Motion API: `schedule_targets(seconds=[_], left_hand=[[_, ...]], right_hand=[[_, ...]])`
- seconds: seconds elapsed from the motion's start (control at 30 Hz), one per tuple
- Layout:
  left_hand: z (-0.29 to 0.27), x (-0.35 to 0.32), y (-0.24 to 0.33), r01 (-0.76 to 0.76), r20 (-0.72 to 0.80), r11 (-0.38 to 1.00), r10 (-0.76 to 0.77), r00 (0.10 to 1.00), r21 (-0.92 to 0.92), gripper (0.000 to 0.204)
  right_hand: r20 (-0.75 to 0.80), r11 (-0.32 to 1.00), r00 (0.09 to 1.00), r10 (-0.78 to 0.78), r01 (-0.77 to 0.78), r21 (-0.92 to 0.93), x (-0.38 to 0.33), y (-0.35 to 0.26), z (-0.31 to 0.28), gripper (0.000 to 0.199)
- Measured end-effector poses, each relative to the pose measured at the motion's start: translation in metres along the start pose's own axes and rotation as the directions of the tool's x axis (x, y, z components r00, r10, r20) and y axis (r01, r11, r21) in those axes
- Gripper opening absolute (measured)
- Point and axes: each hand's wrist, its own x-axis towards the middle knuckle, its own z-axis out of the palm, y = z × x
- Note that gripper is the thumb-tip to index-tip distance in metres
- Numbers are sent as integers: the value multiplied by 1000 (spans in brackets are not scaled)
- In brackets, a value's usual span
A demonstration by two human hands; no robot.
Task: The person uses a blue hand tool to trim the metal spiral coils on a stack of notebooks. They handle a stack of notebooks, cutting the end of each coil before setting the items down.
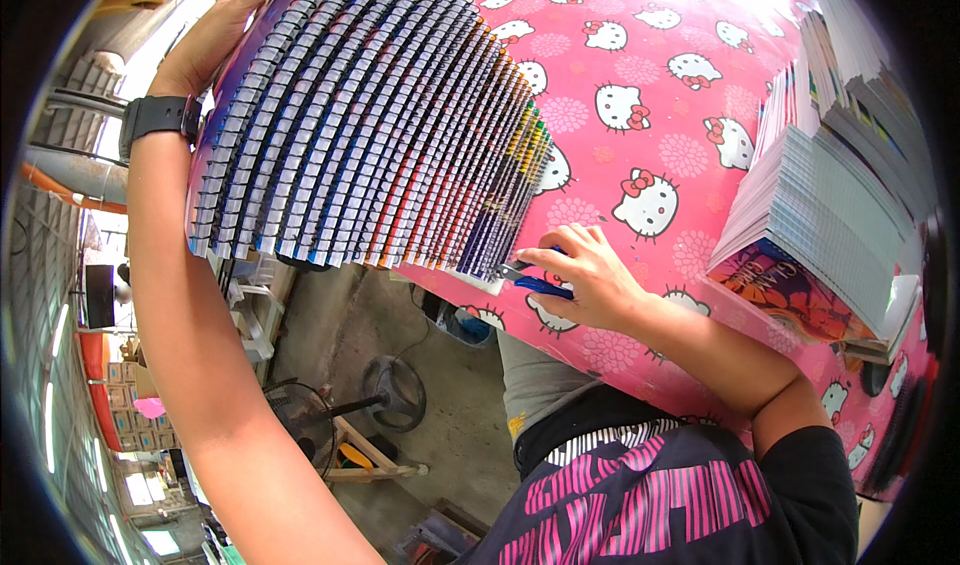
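A long row of spiral-bound books (370, 135) leans in a fanned stack across the left of the table, with their black coil spines facing up. My left hand (225, 25), with a black watch on its wrist, lies stretched along the stack's outer left cover; its fingertips run out of view at the top edge. My right hand (590, 275) is closed around blue-handled pliers (540, 284). The jaws of the pliers are at the near end of a coil on the rightmost book, at the stack's lower right corner. Whether they bite the wire is too small to tell.
The table has a pink cover (620, 95) printed with white cartoon cats. More books (810, 225) with punched edges are piled at the right. Below the table's front edge, a black fan (300, 420) stands on the concrete floor. Boxes (130, 415) are stacked farther left.
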Motion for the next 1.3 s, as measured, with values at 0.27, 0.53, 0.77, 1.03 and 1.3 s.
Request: schedule_targets(seconds=[0.27, 0.53, 0.77, 1.03, 1.3], left_hand=[[7, 3, 8, 153, 25, 868, -161, 987, -472, 44], [8, 5, -13, 99, 21, 822, -105, 994, -561, 44], [0, 1, 0, -29, 22, 995, 31, 999, -98, 48], [-7, 22, -43, 110, 88, 919, -82, 993, -379, 49], [5, 6, -8, 26, -24, 969, -33, 999, -247, 44]], right_hand=[[172, 848, 966, 193, -252, 466, 6, 7, 0, 33], [357, 816, 878, 318, -445, 369, 12, -8, -13, 35], [57, 999, 997, 49, -49, 0, -2, -3, 2, 47], [32, 995, 998, -61, 59, 78, 5, 3, 7, 31], [575, 719, 740, 348, -604, 343, 22, -8, -19, 29]])
